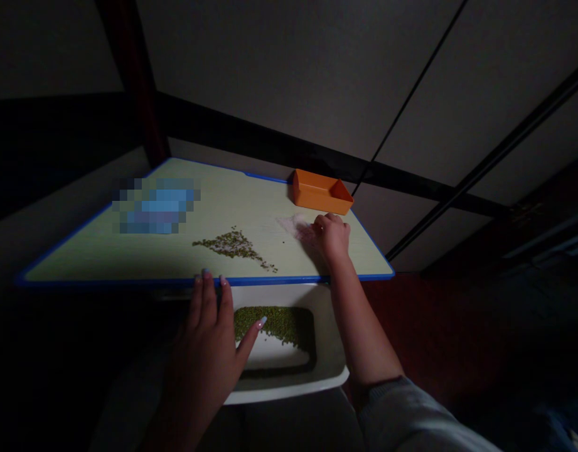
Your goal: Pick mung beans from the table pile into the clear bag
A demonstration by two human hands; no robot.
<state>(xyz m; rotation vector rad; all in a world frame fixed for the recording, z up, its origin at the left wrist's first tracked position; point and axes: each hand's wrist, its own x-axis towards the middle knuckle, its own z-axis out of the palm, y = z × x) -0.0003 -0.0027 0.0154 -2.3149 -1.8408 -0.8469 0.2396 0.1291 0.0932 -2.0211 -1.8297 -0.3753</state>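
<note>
My left hand (211,339) has its fingers spread, the fingertips near the table's front edge and the thumb over the white basin (336,351). Green beans (283,321) lie inside that basin. On the pale tabletop (223,188) a patch of green and brown beans (232,243) is scattered left of centre. My right hand (333,237) is closed at the right side of a small heap of white grains (295,226); what its fingers hold, if anything, is hidden.
An orange open box (321,193) stands at the back right of the table. A blurred blue item (161,208) lies at the left. The table has a raised blue rim, and pale panels stand behind it.
</note>
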